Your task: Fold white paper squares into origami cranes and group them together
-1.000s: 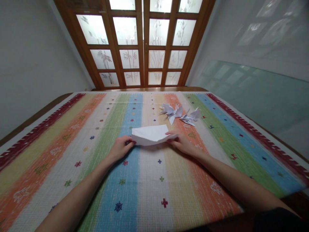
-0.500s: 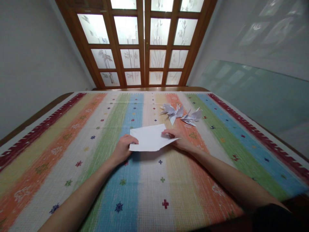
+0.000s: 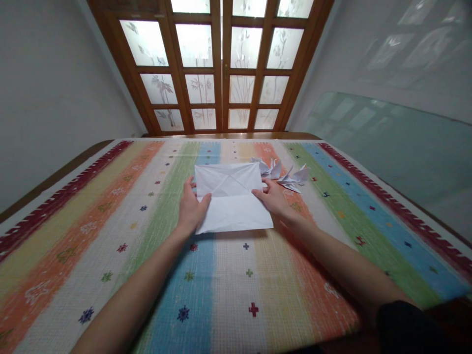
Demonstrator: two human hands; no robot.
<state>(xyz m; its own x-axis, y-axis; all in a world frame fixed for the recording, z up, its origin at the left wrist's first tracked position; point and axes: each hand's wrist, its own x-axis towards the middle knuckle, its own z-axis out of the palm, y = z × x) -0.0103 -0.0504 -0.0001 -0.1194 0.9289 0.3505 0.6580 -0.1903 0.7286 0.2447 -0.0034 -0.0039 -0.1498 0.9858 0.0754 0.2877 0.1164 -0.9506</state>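
Note:
A white sheet of paper (image 3: 234, 209), opened out and marked with creases, is held up over the striped cloth. A horizontal fold line crosses its middle, and diagonal creases cross in the upper half. My left hand (image 3: 192, 206) grips its left edge, thumb on the near face and fingers behind. On the right edge, my right hand (image 3: 273, 196) holds it the same way, thumb in front. Just beyond my right hand lie folded white paper pieces, one (image 3: 273, 169) partly hidden by the sheet and another (image 3: 295, 178) to its right.
A striped, patterned tablecloth (image 3: 232, 285) covers the table. Beyond the far edge stands a wooden door with glass panes (image 3: 222, 98). A pale glass panel (image 3: 391, 147) leans along the right wall.
The paper, folded over before, is now opened to a larger sheet with its far half raised. Both hands have shifted to its side edges.

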